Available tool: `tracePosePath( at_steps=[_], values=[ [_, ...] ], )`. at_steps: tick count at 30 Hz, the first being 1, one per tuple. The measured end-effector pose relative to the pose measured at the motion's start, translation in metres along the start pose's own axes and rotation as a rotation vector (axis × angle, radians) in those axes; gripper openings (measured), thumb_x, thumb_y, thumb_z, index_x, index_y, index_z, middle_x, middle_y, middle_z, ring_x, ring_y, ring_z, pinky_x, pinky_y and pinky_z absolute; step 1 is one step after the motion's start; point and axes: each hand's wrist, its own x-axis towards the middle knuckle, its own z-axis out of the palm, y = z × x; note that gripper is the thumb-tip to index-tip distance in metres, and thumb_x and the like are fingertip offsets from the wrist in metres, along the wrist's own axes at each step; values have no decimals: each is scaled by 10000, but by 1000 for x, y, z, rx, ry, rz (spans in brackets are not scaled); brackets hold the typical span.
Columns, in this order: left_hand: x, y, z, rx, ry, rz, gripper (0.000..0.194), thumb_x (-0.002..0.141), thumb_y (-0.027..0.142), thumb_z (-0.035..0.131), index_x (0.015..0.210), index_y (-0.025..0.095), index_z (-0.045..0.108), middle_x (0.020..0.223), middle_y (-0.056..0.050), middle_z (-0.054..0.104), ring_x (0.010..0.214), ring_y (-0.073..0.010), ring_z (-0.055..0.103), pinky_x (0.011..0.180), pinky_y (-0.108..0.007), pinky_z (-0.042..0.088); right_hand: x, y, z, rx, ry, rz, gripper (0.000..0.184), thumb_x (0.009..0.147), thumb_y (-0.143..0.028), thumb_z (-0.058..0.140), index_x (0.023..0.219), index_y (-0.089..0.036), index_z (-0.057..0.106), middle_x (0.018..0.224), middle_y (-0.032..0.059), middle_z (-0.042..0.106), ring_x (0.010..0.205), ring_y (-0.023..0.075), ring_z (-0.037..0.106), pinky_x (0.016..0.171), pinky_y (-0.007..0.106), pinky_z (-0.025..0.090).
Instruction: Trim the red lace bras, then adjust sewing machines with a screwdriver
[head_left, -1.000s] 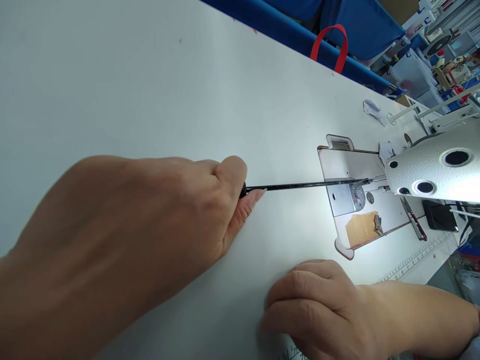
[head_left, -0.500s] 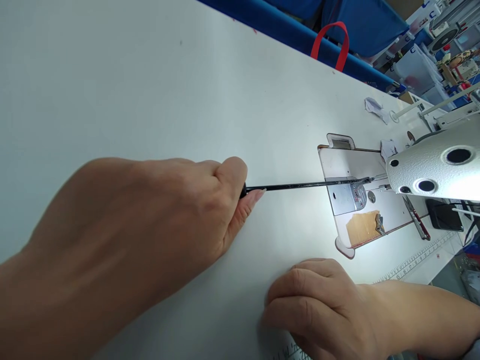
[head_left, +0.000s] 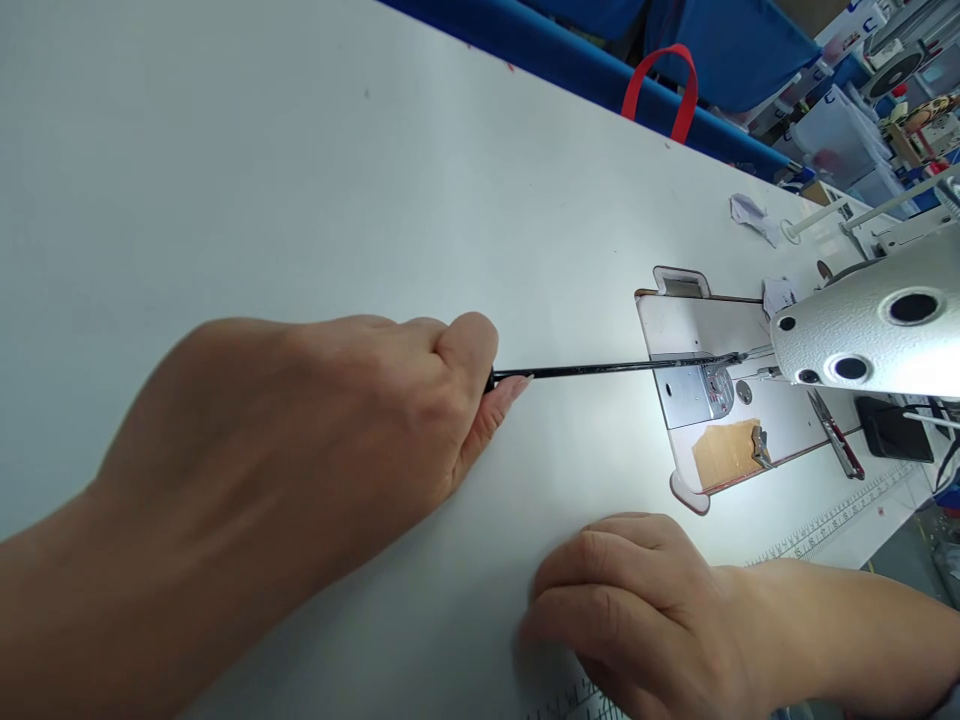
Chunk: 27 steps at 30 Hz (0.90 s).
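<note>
A narrow black strip (head_left: 592,369) stretches straight and taut across the white table. One end disappears into my left hand (head_left: 367,410), which is closed in a fist around it, thumb lying along the strip. At its far end the strip reaches the presser foot (head_left: 735,358) of a white sewing machine (head_left: 870,315), over the metal needle plate (head_left: 686,395). My right hand (head_left: 637,610) rests on the table lower right, apart from the strip, with its fingers curled under. Its fingertips are hidden, and part of a clear ruler (head_left: 585,700) shows beneath it.
Beside the needle plate lie a tan patch (head_left: 726,455) with a small metal piece, red-handled tweezers (head_left: 836,435) and a black phone-like slab (head_left: 892,430). Another clear ruler section (head_left: 832,520) runs along the right. Scrap paper (head_left: 752,218) and a red strap (head_left: 660,75) are farther back.
Little differs. The view has shifted very slightly, and my left fist stays on the taut strip with only a tiny move right. My right hand remains in place.
</note>
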Motion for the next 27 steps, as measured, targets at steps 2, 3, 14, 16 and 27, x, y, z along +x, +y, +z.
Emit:
tracePosePath(
  at_steps=[2, 3, 14, 16, 27],
  values=[
    [0, 1, -1, 8, 6, 0, 423, 941, 469, 127, 650, 237, 328, 446, 15, 259, 347, -138, 222, 473, -301, 35, 1, 0, 0, 0, 0, 5, 279, 967, -99, 346, 1076, -49, 598, 916, 105, 659, 750, 157, 597, 686, 267, 529],
    [1, 1, -1, 11, 8, -6, 431, 940, 471, 119, 644, 236, 326, 438, 15, 257, 343, -133, 212, 468, -299, 35, 1, 0, 0, 1, 0, 6, 280, 964, -96, 345, 1078, -50, 597, 915, 105, 659, 750, 158, 597, 688, 269, 529],
    [1, 3, -10, 10, -34, -42, 440, 924, 457, 111, 615, 225, 321, 418, 10, 300, 359, -95, 131, 458, -273, 65, 0, -3, 0, 176, 26, 93, 257, 894, -44, 438, 1086, -26, 608, 971, 165, 655, 832, 202, 627, 706, 313, 569],
    [2, 5, -11, 10, -73, -55, 445, 918, 456, 128, 627, 223, 371, 436, -2, 330, 366, -109, 178, 457, -282, 90, 2, -2, -3, 505, 180, 304, 207, 937, -92, 455, 1079, -80, 606, 981, 138, 661, 852, 171, 651, 705, 268, 587],
    [8, 13, -22, 102, -281, -113, 581, 952, 502, 168, 831, 153, 617, 539, -82, 567, 478, -237, 559, 421, -293, 192, 28, 19, -37, 1718, 1138, 817, 317, 1056, -135, 297, 967, -84, 598, 958, 127, 739, 957, 158, 719, 797, 228, 618]
  ],
)
